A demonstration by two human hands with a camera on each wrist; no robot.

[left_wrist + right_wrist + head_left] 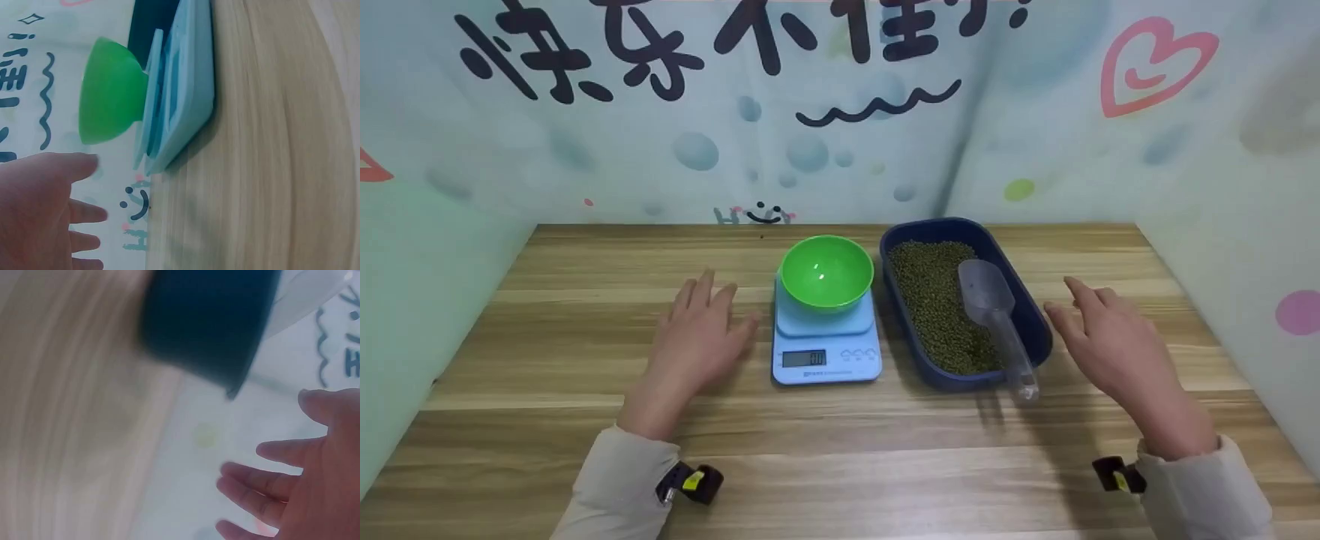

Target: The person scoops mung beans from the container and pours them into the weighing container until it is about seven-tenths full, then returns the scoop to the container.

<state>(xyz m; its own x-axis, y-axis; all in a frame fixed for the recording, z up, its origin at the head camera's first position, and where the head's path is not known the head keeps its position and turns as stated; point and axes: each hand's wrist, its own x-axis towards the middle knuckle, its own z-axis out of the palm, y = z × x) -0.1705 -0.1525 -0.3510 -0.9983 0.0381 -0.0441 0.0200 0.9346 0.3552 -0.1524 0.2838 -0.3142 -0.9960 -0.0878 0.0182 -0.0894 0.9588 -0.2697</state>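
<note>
A green bowl (826,271) sits on the platform of a light blue kitchen scale (825,356) whose display shows zeros. To the scale's right is a dark blue tub (934,380) filled with small green beans (934,307). A clear plastic scoop (988,292) lies across the beans, its handle over the tub's front rim. My left hand (697,337) is left of the scale with fingers spread, holding nothing. On the far side of the tub, my right hand (1117,345) hovers at the right, fingers extended and also holding nothing. The left wrist view shows the bowl (109,93) beside my thumb.
Everything stands on a wood-grain table (840,457). Behind it hangs a printed backdrop (840,165) with dark lettering, and pale panels close off both sides. Each sleeve cuff carries a small black wrist camera (701,484).
</note>
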